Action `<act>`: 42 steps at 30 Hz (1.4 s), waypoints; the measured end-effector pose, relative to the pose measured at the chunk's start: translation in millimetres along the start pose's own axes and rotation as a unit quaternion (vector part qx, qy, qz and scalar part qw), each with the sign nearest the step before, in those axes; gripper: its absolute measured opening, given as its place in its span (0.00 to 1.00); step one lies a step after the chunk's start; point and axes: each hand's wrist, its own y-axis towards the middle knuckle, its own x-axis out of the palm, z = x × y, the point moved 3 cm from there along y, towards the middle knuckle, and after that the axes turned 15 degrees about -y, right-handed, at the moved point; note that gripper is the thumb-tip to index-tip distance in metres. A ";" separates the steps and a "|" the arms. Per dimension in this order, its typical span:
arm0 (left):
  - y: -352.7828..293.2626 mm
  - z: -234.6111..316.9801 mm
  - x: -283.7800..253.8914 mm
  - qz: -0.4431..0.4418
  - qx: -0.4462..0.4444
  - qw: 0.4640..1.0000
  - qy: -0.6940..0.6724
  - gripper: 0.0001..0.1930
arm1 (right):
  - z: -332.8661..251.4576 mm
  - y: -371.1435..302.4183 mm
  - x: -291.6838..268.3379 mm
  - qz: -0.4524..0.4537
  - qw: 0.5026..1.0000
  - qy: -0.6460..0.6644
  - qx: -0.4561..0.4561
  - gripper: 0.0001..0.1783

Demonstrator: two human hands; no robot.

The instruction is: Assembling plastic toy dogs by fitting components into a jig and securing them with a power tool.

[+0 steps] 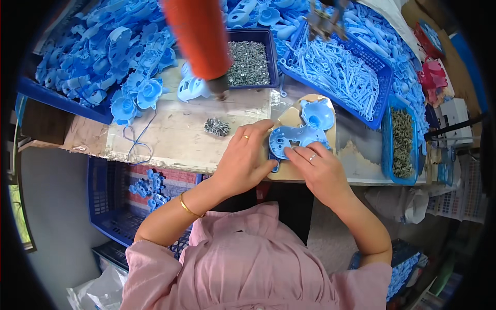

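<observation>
A light-blue plastic toy-like shell (312, 135), with a rounded cup at its upper right, lies on a beige fixture board (331, 138) at the front edge of the table. My left hand (244, 156) closes on the shell's left edge, fingers above and thumb below, beside a small blue strip (275, 166). My right hand (321, 169) has its fingertips pinched together at the shell's lower edge; whether a small part is between them is hidden. Left of my left hand is a small heap of screws (217, 127). An orange-red power screwdriver (199, 39) hangs above, blurred.
Behind stand a dark-blue tray of screws (250, 62) and a blue basket of long blue parts (336, 67). On the right is a blue tray of small brownish metal pieces (403, 142). Blue shells (103, 62) pile up at left. A crate (111, 217) sits below.
</observation>
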 end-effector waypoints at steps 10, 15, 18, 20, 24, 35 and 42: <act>3.5 2.7 2.3 -0.005 0.012 1.000 0.007 0.43 | 9.9 4.3 2.0 -0.093 0.995 0.027 -0.023 0.26; 4.5 5.5 1.8 -0.015 0.003 1.000 0.024 0.42 | 18.4 10.6 1.4 -0.131 0.988 0.077 -0.032 0.20; 3.3 7.9 2.4 -0.019 -0.029 0.999 0.026 0.41 | 52.4 21.7 -11.1 -0.076 0.974 0.201 0.072 0.12; 5.8 11.4 2.6 -0.025 -0.029 0.999 0.031 0.41 | 110.0 27.7 -3.5 0.010 0.969 0.102 0.224 0.07; 11.2 20.7 3.1 -0.035 -0.012 0.999 0.036 0.39 | 183.2 38.3 11.3 -0.015 0.942 -0.138 0.305 0.11; 24.4 30.1 4.1 -0.046 0.019 0.996 0.068 0.32 | 212.7 30.0 11.6 -0.004 0.958 -0.120 0.262 0.12; 42.3 50.4 27.1 0.026 -0.004 0.984 -0.178 0.18 | 119.4 0.2 -23.3 0.055 0.918 0.313 0.237 0.07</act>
